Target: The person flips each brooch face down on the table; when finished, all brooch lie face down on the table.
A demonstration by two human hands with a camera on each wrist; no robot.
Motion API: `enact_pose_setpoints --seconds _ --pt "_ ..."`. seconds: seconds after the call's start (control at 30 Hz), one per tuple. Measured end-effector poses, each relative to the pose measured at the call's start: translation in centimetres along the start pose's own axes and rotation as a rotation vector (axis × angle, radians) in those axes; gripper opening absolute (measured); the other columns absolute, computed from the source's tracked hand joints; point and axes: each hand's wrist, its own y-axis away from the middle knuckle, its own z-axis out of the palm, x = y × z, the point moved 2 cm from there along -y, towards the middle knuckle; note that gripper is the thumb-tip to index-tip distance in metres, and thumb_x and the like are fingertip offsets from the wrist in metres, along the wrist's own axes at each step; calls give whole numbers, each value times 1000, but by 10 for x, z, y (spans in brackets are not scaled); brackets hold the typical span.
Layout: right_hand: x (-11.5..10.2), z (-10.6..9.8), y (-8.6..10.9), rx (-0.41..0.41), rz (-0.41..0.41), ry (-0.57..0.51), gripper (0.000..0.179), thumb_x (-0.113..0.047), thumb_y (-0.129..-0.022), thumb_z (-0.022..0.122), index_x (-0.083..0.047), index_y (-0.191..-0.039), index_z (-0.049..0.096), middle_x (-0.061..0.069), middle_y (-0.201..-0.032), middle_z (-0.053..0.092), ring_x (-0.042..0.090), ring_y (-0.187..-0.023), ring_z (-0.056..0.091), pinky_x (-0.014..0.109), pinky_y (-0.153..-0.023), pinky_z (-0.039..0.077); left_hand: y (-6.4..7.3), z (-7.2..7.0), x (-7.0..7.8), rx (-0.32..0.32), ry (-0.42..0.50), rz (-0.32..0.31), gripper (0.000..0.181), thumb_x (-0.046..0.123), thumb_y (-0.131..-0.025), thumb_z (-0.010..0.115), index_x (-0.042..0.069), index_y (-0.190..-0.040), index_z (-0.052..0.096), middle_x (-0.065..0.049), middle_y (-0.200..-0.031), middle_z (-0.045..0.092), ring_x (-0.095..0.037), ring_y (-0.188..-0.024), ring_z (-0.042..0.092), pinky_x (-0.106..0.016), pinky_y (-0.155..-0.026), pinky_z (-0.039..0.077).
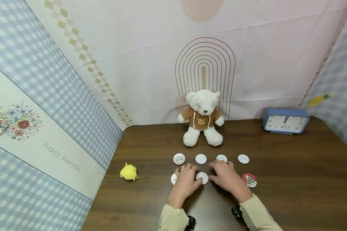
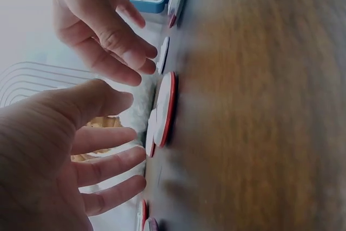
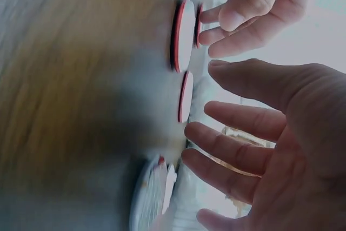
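Observation:
My left hand point(image 1: 185, 182) hovers low over the table, fingers spread, beside a white round disc point(image 1: 202, 178) with a red edge. Its fingers partly cover another white disc point(image 1: 173, 179) at the left. On the other side of the middle disc is my right hand point(image 1: 226, 175), its fingers loosely extended and holding nothing. Its fingertips overlap a disc point(image 1: 221, 157) in the back row. In the left wrist view, a gap shows between the left fingers point(image 2: 111, 158) and the red-edged disc point(image 2: 165, 109). A red disc with a Christmas tree point(image 1: 249, 180) lies right of the right hand.
More white discs lie in the back row: a printed one point(image 1: 179, 159), a plain one point(image 1: 200, 159) and one at the right point(image 1: 243, 159). A white teddy bear point(image 1: 202, 117) sits behind them. Yellow yarn point(image 1: 128, 172) lies left, a blue clock point(image 1: 286, 121) stands back right.

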Motion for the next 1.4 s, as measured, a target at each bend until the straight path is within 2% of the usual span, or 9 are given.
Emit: enact_pose_setpoints --seconds 0.23,0.33,0.47,0.57,0.67,0.8,1.03,1.17,1.4 --pt "9 -11 8 -24 46 -8 35 -16 -79 86 -3 -108 71 7 -97 64 32 -95 61 65 -87 39 -2 0 8 -14 41 17 39 26 -86 75 11 -121 68 -4 -115 63 -26 -100 53 -56 -93 34" --pt "14 -17 10 -5 31 -8 38 -15 -77 87 -2 -108 71 9 -102 66 35 -95 61 61 -82 43 -4 1 13 -8 43 43 42 25 -82 77 12 -121 68 -4 -116 63 -27 -102 53 -53 -93 36" --pt "25 -23 12 44 -10 -38 37 -10 -73 87 0 -104 71 10 -97 65 31 -86 60 51 -73 48 -6 4 18 0 41 74 44 24 -77 80 11 -118 68 -5 -116 62 -27 -104 53 -45 -91 40" --pt "33 -26 15 60 -20 -74 34 -5 -72 84 2 -103 70 10 -94 64 27 -83 59 48 -74 50 -9 6 21 -6 34 87 44 24 -77 81 11 -117 68 -5 -118 62 -28 -107 52 -42 -92 42" --pt "39 -29 19 61 -16 -85 35 -3 -72 83 3 -104 70 11 -97 66 27 -86 60 49 -78 50 -12 8 25 -20 18 99 45 25 -78 82 12 -118 68 -5 -119 61 -28 -109 51 -41 -94 42" --pt "43 -31 23 49 -8 -71 36 -5 -70 86 1 -102 70 9 -96 66 27 -85 59 51 -77 50 -15 12 32 -49 -14 109 48 28 -79 83 12 -121 67 -6 -118 61 -29 -111 51 -42 -96 42" --pt "50 -28 30 -7 83 -37 39 -13 -70 90 -4 -103 71 7 -100 66 31 -94 59 61 -78 45 -19 19 45 -94 -70 112 52 32 -81 82 14 -127 66 -4 -123 62 -28 -115 51 -51 -100 36" --pt "53 -26 31 -33 105 -15 40 -16 -71 90 -5 -104 71 7 -100 66 33 -96 59 65 -81 42 -21 21 51 -97 -78 127 51 32 -81 82 15 -127 66 -2 -121 62 -25 -112 51 -50 -100 35" --pt "54 -24 32 -38 113 -17 40 -14 -69 91 -7 -102 71 5 -97 64 32 -94 57 64 -81 42 -26 27 60 -83 -133 194 46 32 -79 83 15 -119 68 -1 -113 63 -23 -107 54 -44 -96 39"
